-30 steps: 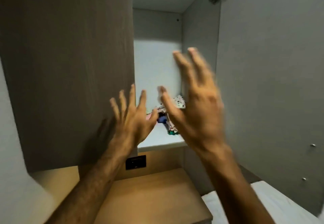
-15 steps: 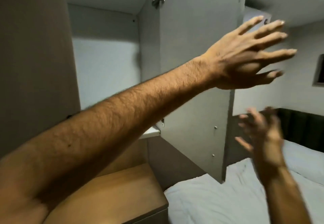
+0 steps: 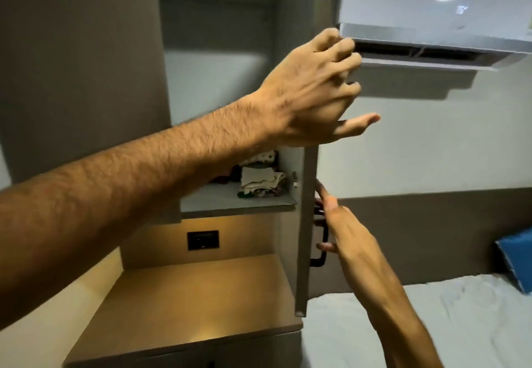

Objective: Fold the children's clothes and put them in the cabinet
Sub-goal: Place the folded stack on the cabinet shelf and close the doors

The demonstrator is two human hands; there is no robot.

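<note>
On the cabinet shelf (image 3: 213,203), toward its right rear corner, lies a small stack of folded children's clothes (image 3: 260,179): a cream piece on top, a white patterned one behind it, darker red and green cloth at the sides. The cabinet (image 3: 80,65) is grey-brown, and its door (image 3: 305,223) stands edge-on to the camera, swung out to the right of the shelf.

The left hand (image 3: 313,91) reaches across from the left at the upper part of the door's edge, fingers curled and bunched, thumb pointing right; the upper door is hidden behind the hand, so I cannot tell whether it grips the edge or merely rests against it. The right hand (image 3: 336,223) comes up from the lower right to the far face of the door, fingers loosely spread around the dark door handle (image 3: 322,241); one finger shows through the loop of the handle, yet a firm grasp is not clear.

Below the shelf is a lit wooden counter (image 3: 187,304) with a dark wall socket (image 3: 203,240) on the panel behind it. A white air conditioner (image 3: 431,16) hangs on the wall at upper right, with a small label at its right end too blurred to read. A white bed (image 3: 431,324) fills the lower right, with a blue pillow (image 3: 518,258) at the edge. No writing or brand can be read anywhere.
</note>
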